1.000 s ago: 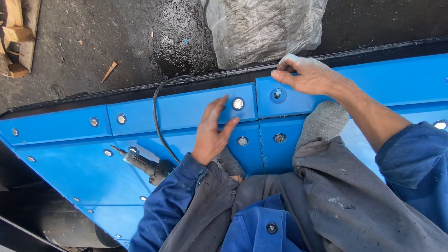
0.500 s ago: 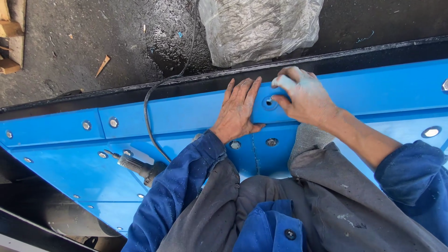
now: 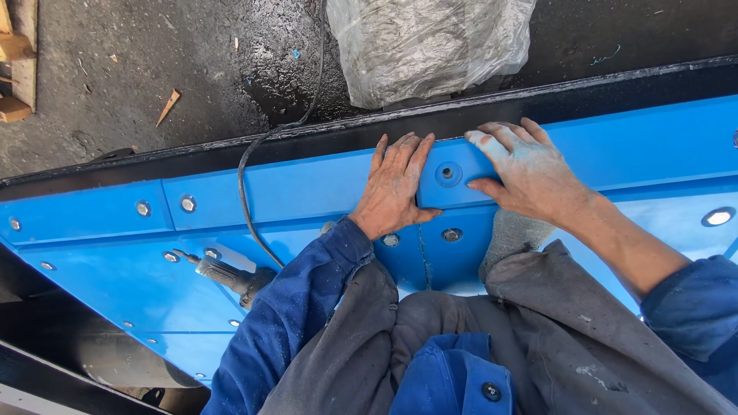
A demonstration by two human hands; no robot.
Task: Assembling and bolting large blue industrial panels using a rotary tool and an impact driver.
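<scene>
Flat and spread, both hands are just pressing down on the blue panel (image 3: 307,188), nothing pinched or gripped. Left hand (image 3: 393,188) lies palm down with fingers stretched toward 12 o'clock, fingertips nearly at the black edge strip (image 3: 538,100). Right hand (image 3: 530,170), dusted with pale blue powder, sits just beside it at 3 o'clock, fingers fanned toward 10 o'clock. Between the two hands there's a recessed bolt hole (image 3: 447,174), with the right thumb reaching just under it. At 6 o'clock from that hole two more bolts (image 3: 452,234) show on the lower blue sheet, on either side of a vertical seam.

Off at 8 o'clock from the left hand, a handheld power tool (image 3: 231,275) lies on the blue surface, its black cable (image 3: 254,165) looping up toward 12 o'clock over the dirty ground. A clear plastic bag (image 3: 427,46) sits at 12 o'clock beyond the edge strip. Wood scraps (image 3: 15,69) are far off at 10 o'clock.
</scene>
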